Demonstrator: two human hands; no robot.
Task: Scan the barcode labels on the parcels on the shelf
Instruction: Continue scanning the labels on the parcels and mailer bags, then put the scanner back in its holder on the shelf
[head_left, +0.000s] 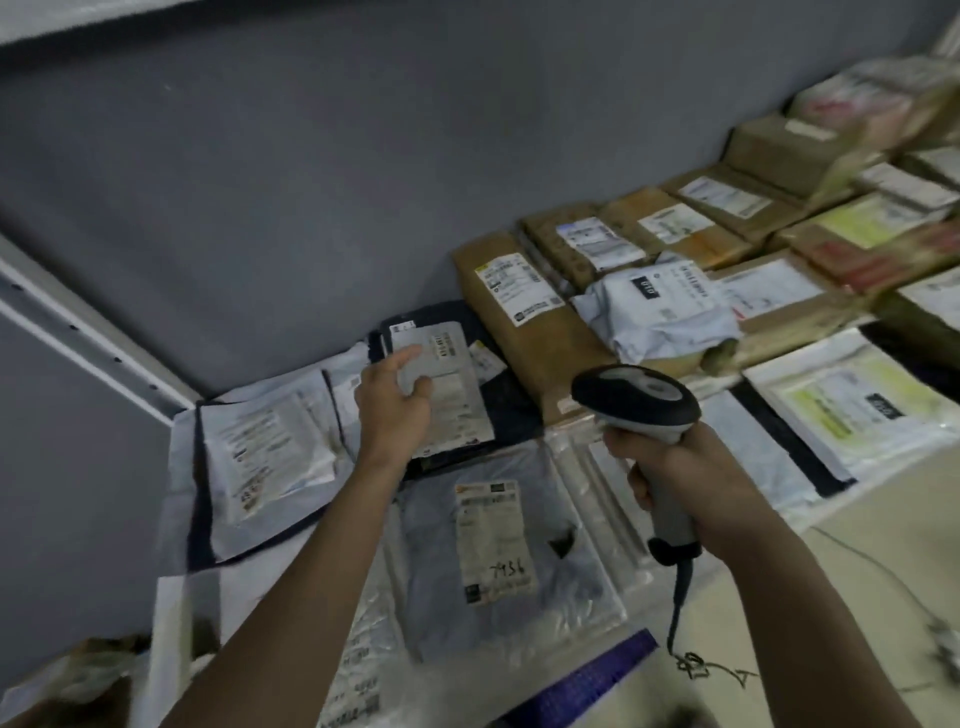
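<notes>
Head view, nearest first: a grey poly mailer (498, 551) lies flat at the front of the shelf (883, 519), its white label (493, 540) facing up with handwritten digits near the bottom. Just right of it, your right hand (685, 483) is wrapped firmly round the handle of the barcode scanner (636, 402), whose head points away from you toward the dark parcels beyond; its cable (680, 608) trails down toward the near edge.

Farther in, your left hand (397, 410) rests on a small grey envelope (441, 384) lying on a dark parcel (498, 405), fingers mostly extended and pressing it, thumb side lifted. This looks like the label being readied for scanning.

To do it well, flatten the envelope so its barcode near the far edge is not creased, and keep your fingers off the printed bars. Tilt the scanner head down at the label, not skimming across it, and hold steady until it reads.

Left of that lies a white mailer (270, 457). Beyond and to the right, brown cardboard boxes (524, 312) and a crumpled white bag (660, 306) run along the grey wall (311, 182), labels up.
</notes>
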